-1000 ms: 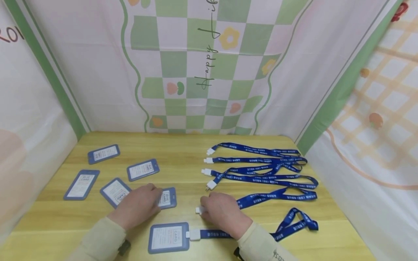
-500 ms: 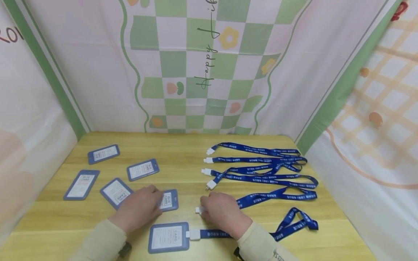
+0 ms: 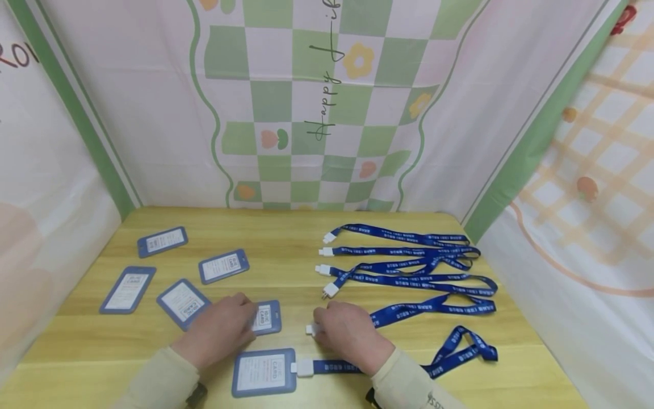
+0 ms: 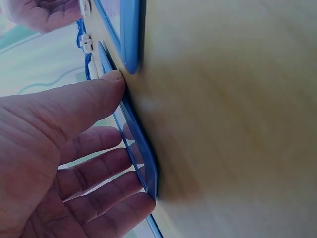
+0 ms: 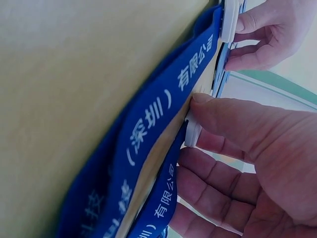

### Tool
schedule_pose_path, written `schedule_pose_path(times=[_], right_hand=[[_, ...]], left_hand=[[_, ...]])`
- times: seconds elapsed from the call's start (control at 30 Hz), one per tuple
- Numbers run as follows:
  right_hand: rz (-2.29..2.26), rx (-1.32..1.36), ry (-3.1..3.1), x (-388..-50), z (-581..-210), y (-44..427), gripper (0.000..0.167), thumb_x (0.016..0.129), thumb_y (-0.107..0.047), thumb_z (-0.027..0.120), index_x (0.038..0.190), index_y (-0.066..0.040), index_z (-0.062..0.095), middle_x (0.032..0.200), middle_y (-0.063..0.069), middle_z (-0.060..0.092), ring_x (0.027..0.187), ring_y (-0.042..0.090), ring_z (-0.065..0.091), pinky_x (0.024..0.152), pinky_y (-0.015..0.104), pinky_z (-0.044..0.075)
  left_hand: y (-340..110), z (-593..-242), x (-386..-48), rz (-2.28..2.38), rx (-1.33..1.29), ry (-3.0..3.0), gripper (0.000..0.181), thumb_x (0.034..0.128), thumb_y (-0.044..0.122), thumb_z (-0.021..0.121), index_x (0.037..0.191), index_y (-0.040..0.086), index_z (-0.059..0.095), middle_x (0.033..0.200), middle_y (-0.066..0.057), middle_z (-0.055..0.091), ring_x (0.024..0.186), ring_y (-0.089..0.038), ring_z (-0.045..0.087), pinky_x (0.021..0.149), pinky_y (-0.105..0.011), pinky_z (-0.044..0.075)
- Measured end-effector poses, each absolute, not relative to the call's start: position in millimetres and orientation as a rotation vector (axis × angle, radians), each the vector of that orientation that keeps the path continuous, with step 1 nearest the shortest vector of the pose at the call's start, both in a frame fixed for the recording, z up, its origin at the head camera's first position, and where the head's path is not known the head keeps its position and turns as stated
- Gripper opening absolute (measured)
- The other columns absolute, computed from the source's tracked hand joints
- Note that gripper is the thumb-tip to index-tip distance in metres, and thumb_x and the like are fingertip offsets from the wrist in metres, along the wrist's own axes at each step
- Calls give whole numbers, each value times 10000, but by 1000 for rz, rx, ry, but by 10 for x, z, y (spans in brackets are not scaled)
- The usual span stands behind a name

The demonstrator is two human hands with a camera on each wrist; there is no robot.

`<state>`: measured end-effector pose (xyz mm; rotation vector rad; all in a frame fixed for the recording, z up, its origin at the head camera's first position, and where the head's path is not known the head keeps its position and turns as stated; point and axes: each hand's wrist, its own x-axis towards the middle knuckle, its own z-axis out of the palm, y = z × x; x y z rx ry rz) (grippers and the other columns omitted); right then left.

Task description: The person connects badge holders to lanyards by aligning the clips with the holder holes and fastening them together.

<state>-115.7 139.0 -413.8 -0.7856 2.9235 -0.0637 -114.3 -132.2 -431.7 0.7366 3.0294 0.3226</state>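
Note:
My left hand grips a blue-framed card holder by its near edges, thumb on one side and fingers on the other, as the left wrist view shows. The holder lies at the table surface, its slotted end facing right. Across a short gap, my right hand pinches the white clip of a blue lanyard; the clip's tip points left. In front of both hands lies another card holder, joined by a white clip to a lanyard that passes under my right wrist.
Several other card holders lie on the left of the wooden table; one is beside my left hand. Several blue lanyards with white clips stretch across the back right. Printed cloth hangs behind the table and along both sides.
My left hand and the card holder in it have slid slightly right and towards the front of the table. My right hand has stayed in place on the clip.

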Motion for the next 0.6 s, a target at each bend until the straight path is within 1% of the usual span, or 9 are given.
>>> schedule_pose_path(times=[0.27, 0.6], right_hand=[[-74, -772, 2918, -1156, -4141, 1390, 110, 901, -266, 786, 906, -185, 712, 679, -83, 533, 576, 78, 462, 482, 223, 398], [-91, -817, 2940, -1148, -4153, 1406, 109, 895, -252, 788, 888, -179, 708, 669, -83, 528, 566, 73, 447, 473, 216, 386]], left_hand=[[-1293, -4282, -1102, 332, 728, 3019, 407, 839, 277, 858, 1175, 83, 738, 1056, -70, 718, 878, -197, 675, 778, -379, 623], [-1257, -4266, -1087, 307, 693, 3002, 411, 839, 304, 863, 1180, 107, 742, 1065, -47, 722, 903, -187, 684, 804, -379, 626]])
